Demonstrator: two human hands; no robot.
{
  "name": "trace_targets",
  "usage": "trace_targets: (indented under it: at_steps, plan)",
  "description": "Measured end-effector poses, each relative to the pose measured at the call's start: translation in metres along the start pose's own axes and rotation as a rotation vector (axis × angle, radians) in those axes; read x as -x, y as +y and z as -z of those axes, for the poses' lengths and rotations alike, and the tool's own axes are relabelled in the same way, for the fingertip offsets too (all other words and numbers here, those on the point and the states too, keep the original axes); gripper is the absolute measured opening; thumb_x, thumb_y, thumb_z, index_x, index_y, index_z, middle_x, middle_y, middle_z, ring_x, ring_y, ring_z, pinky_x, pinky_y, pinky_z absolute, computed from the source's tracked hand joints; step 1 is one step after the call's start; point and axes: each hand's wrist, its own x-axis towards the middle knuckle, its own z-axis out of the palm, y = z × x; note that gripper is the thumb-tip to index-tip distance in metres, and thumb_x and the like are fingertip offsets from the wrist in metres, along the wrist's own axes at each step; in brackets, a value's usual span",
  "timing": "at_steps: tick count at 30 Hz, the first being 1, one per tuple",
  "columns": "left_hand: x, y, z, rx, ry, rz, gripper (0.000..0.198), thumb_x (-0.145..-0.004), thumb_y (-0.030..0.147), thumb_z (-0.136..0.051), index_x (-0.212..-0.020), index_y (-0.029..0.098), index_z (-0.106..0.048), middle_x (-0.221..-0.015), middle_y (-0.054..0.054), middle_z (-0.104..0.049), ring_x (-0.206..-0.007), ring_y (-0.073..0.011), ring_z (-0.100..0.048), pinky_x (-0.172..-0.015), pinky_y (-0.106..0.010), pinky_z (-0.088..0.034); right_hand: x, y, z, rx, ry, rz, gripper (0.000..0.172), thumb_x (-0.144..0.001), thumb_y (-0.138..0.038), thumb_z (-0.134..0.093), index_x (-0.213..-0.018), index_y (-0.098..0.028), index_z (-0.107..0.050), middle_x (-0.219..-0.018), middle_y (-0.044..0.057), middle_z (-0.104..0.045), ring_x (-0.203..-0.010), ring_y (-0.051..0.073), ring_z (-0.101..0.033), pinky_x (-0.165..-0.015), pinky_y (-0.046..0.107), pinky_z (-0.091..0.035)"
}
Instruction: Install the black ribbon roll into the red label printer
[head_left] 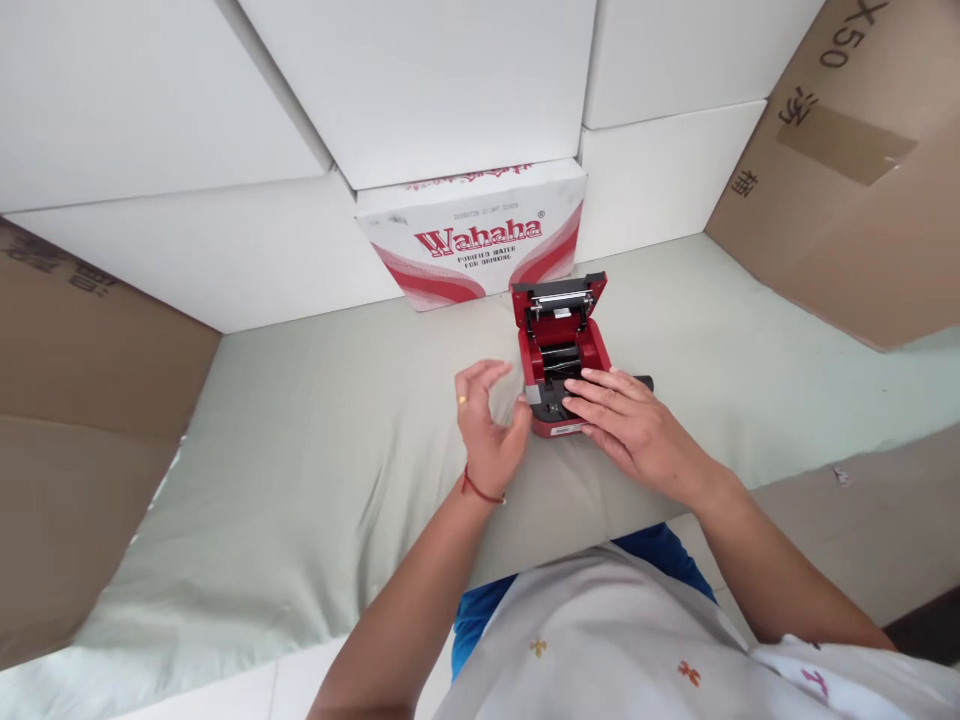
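A small red and black device (529,350) with rollers inside sits on the cloth, its hinged lid (559,298) tipped up at the back. A black cylindrical part (643,383) sticks out on its right side. My right hand (626,420) lies over the front right of the device, fingers stretched out and resting on the black front section. Just left of the device is my left hand (491,425), thumb and curled fingers apart with nothing visible between them. Its thumb tip is close to the device's left front edge; I cannot tell if they touch.
A pale green cloth (315,420) covers the table. Behind the device stands a red and white Wahaha water carton (480,250), against stacked white boxes (465,90). Brown cardboard boxes stand at the left (82,430) and right (855,190). The table's front edge is close to my body.
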Motion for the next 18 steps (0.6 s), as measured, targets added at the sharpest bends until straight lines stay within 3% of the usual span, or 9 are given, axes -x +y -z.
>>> trace_targets:
  at_steps: [2, 6, 9, 14, 18]
  plan:
    - [0.006, 0.016, 0.005, -0.146, -0.018, -0.208, 0.028, -0.100, 0.019, -0.060, -0.124, 0.029, -0.072, -0.119, -0.008, -0.066, -0.115, -0.0248, -0.067, -0.105, -0.048, -0.060, -0.001, 0.002, 0.000, -0.010, -0.015, -0.001, 0.043, -0.110, -0.017, -0.057, -0.150, -0.028, -0.070, -0.158, 0.008, -0.069, -0.154, 0.029, -0.058, -0.129, 0.061, -0.047]
    - [0.014, 0.030, 0.006, -0.253, -0.192, -0.424, 0.048, -0.096, 0.010, -0.062, -0.136, 0.034, -0.071, -0.119, -0.008, -0.073, -0.119, -0.0274, -0.068, -0.103, -0.048, -0.059, 0.000, 0.004, -0.002, -0.028, -0.012, 0.000, 0.043, -0.112, -0.019, -0.055, -0.151, -0.028, -0.069, -0.158, 0.008, -0.069, -0.156, 0.028, -0.056, -0.132, 0.061, -0.044]
    - [0.018, 0.024, 0.006, -0.258, -0.248, -0.463, 0.051, -0.096, 0.013, -0.068, -0.143, 0.035, -0.069, -0.115, -0.007, -0.078, -0.121, -0.0290, -0.068, -0.106, -0.049, -0.055, 0.002, 0.006, -0.004, -0.033, 0.008, 0.007, 0.041, -0.112, -0.020, -0.054, -0.151, -0.026, -0.069, -0.158, 0.009, -0.069, -0.155, 0.027, -0.057, -0.132, 0.060, -0.044]
    - [0.026, 0.009, 0.008, -0.284, -0.269, -0.441, 0.042, -0.099, 0.020, -0.071, -0.135, 0.040, -0.073, -0.118, -0.006, -0.081, -0.121, -0.0306, -0.070, -0.107, -0.054, -0.053, 0.001, 0.007, -0.005, -0.065, -0.005, -0.007, 0.044, -0.111, -0.018, -0.054, -0.151, -0.029, -0.069, -0.158, 0.008, -0.070, -0.154, 0.027, -0.058, -0.132, 0.060, -0.043]
    - [0.029, 0.005, 0.006, -0.344, -0.193, -0.493, 0.039, -0.098, 0.020, -0.072, -0.132, 0.039, -0.075, -0.111, -0.007, -0.078, -0.116, -0.0286, -0.069, -0.103, -0.051, -0.056, -0.002, 0.006, 0.002, -0.097, -0.035, -0.025, 0.040, -0.111, -0.021, -0.056, -0.147, -0.029, -0.072, -0.156, 0.008, -0.071, -0.151, 0.028, -0.061, -0.130, 0.061, -0.045]
